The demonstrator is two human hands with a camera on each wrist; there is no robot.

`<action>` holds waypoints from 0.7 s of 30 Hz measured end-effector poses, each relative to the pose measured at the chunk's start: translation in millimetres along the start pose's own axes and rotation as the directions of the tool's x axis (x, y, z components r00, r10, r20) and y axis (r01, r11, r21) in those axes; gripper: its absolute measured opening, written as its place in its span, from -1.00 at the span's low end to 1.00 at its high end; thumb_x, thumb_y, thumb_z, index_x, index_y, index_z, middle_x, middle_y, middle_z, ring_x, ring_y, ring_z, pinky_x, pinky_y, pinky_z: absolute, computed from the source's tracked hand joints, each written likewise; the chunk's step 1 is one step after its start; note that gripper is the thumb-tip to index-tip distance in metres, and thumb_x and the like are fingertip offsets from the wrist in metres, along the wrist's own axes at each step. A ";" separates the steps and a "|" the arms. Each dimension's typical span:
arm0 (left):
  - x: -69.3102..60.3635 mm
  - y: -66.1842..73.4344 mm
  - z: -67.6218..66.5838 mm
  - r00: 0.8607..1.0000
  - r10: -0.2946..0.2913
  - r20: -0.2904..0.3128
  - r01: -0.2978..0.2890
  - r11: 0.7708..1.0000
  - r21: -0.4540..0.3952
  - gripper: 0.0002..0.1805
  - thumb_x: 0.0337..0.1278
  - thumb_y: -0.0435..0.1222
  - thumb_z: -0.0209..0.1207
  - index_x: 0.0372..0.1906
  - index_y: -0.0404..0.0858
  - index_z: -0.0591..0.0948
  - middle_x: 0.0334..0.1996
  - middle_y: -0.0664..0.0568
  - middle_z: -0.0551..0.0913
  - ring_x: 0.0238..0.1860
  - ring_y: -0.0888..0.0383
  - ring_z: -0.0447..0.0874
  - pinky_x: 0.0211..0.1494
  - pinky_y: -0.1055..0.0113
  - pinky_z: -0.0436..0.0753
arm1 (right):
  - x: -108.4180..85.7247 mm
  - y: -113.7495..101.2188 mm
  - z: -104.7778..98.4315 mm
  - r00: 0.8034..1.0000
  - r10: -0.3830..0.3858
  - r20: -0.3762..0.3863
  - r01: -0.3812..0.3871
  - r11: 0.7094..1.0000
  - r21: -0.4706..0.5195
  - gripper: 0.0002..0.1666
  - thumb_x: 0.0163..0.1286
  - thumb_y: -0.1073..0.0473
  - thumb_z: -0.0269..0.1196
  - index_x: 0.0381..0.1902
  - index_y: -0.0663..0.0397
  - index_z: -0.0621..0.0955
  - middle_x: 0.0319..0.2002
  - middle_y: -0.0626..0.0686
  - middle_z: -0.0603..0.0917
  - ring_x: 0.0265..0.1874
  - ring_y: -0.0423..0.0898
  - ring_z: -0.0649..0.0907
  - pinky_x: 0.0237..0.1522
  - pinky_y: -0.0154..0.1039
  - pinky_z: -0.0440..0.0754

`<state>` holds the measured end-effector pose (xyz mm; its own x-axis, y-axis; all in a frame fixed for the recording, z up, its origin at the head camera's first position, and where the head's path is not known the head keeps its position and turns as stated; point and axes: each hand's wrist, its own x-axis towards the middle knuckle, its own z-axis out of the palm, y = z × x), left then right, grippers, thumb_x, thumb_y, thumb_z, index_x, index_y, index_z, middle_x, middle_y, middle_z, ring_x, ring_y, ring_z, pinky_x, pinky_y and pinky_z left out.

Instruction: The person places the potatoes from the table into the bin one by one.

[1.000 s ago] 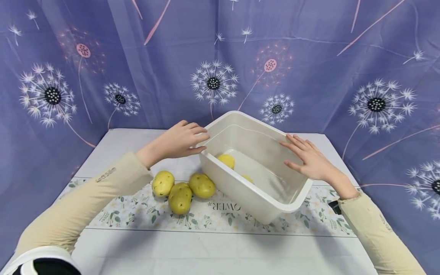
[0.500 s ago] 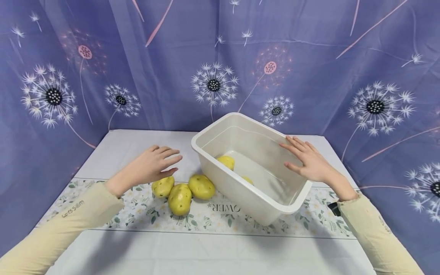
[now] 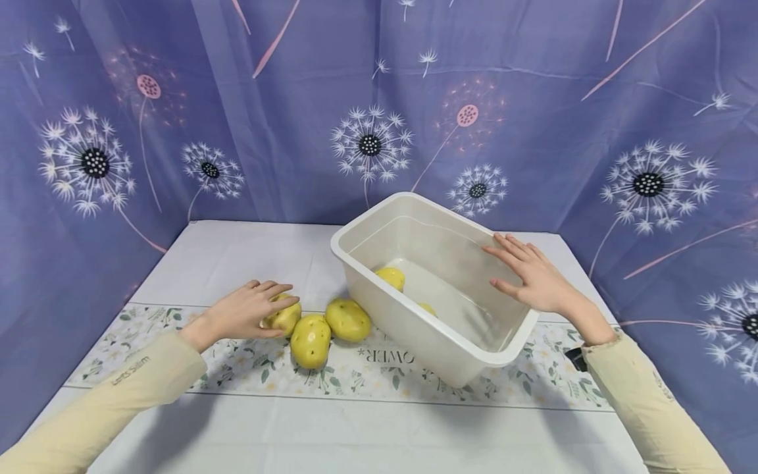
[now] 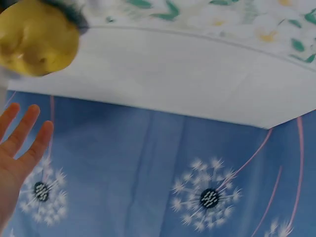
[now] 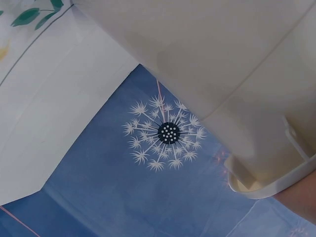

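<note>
My left hand (image 3: 241, 315) reaches over the leftmost potato (image 3: 288, 318), fingers extended and partly covering it. In the left wrist view a gap shows between the spread fingers (image 4: 35, 148) and a potato (image 4: 38, 37). Beside it on the table lie a front potato (image 3: 310, 341) and another potato (image 3: 347, 320), close to the white plastic bin (image 3: 408, 322). Inside the bin are a yellow potato (image 3: 391, 277) and a second one (image 3: 428, 308), mostly hidden by the wall. With fingers straight, my right hand (image 3: 535, 280) rests at the bin's right rim.
A white tablecloth (image 3: 331, 434) with a floral band covers the table. The bin stands at an angle, right of the middle. Purple dandelion-print cloth (image 3: 284, 131) hangs behind and along both sides.
My left hand has moved away from the bin's left rim, leftward and down to the leftmost potato. The right hand, the bin and the potatoes stay where they were.
</note>
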<state>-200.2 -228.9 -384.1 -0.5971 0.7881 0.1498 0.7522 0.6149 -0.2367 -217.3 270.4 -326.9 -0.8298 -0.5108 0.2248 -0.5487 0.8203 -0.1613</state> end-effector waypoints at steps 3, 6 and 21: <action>-0.2 -2.9 7.3 1.000 -0.008 0.030 0.008 1.000 -0.017 -0.28 -0.21 0.14 0.21 0.12 -0.13 0.45 0.09 -0.16 0.47 0.01 -0.08 0.48 -0.07 -0.01 0.51 | 0.1 -0.3 -0.6 1.000 0.008 0.001 -0.008 1.000 -0.001 -0.31 0.21 -0.01 0.13 0.28 0.01 0.26 0.38 0.20 0.04 0.34 0.23 0.06 0.25 0.28 -0.07; 0.8 -4.4 14.7 0.996 -0.010 0.083 0.011 1.000 -0.018 -0.22 -0.21 0.18 0.18 0.19 -0.10 0.39 0.14 -0.18 0.41 0.06 -0.11 0.44 -0.04 -0.05 0.49 | 0.6 -0.4 -0.5 1.000 0.012 0.002 -0.012 1.000 -0.001 -0.31 0.21 -0.01 0.13 0.28 0.01 0.26 0.38 0.19 0.04 0.34 0.22 0.06 0.26 0.27 -0.07; 4.2 -5.0 36.3 0.982 -0.015 0.187 0.016 1.000 -0.006 -0.14 -0.32 0.11 0.29 0.22 -0.12 0.33 0.14 -0.21 0.39 0.05 -0.15 0.42 -0.03 -0.11 0.46 | 0.3 2.5 1.4 1.000 0.007 -0.008 -0.007 1.000 -0.003 -0.31 0.20 -0.01 0.14 0.28 0.00 0.26 0.38 0.19 0.05 0.34 0.21 0.06 0.25 0.27 -0.06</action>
<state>-216.6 -229.6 -417.2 -0.6495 0.7598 -0.0288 0.7442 0.6275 -0.2288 -219.0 272.0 -328.6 -0.8325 -0.5032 0.2317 -0.5428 0.8245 -0.1598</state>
